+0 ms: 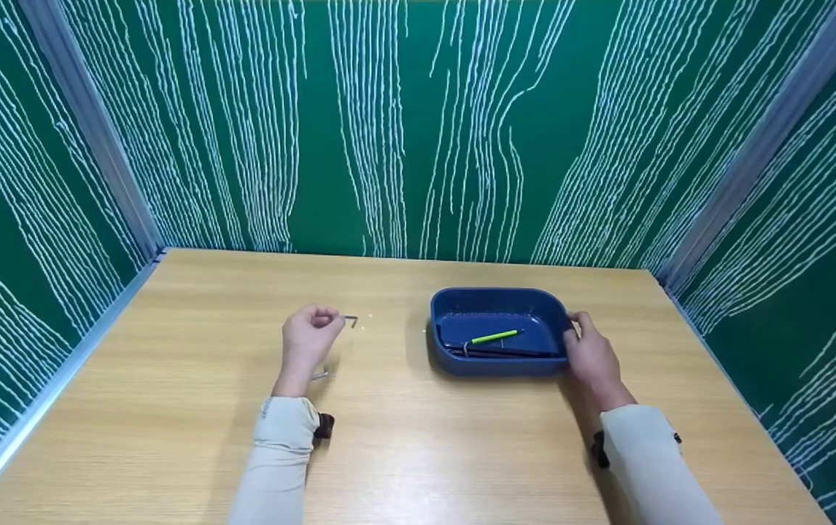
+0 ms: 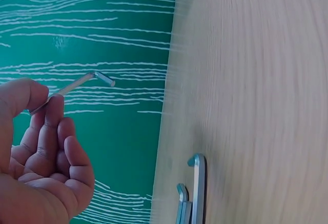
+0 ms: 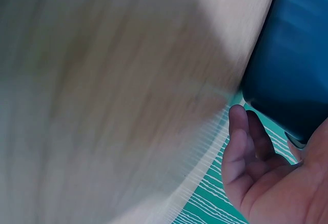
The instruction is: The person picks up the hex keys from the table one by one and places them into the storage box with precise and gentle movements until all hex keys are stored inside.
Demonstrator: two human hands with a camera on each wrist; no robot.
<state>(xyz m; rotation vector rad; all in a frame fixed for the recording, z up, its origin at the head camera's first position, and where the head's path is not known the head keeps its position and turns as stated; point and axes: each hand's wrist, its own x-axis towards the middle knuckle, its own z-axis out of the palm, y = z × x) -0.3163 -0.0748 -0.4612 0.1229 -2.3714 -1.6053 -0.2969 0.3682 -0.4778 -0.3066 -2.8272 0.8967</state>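
Note:
My left hand (image 1: pixel 308 339) pinches a small L-shaped hex key (image 1: pixel 351 319) between thumb and fingertips. In the left wrist view this hex key (image 2: pixel 77 84) is raised, its short bent end pointing away from the fingers. More hex keys (image 2: pixel 199 188) lie on the table below that hand, partly hidden behind the wrist in the head view. At the right, my right hand (image 1: pixel 593 357) grips the side wall of a dark blue plastic bin (image 1: pixel 505 368) at its rim. Inside the bin are a bright green pen (image 1: pixel 494 337) and several dark, thin items (image 1: pixel 505 353) along the near wall.
A light wooden table (image 1: pixel 403 452) carries everything. Green panels (image 1: pixel 454 131) with white wavy lines enclose its back and sides, joined by grey posts (image 1: pixel 108 131) at the corners. Between the left hand and the bin lies bare tabletop.

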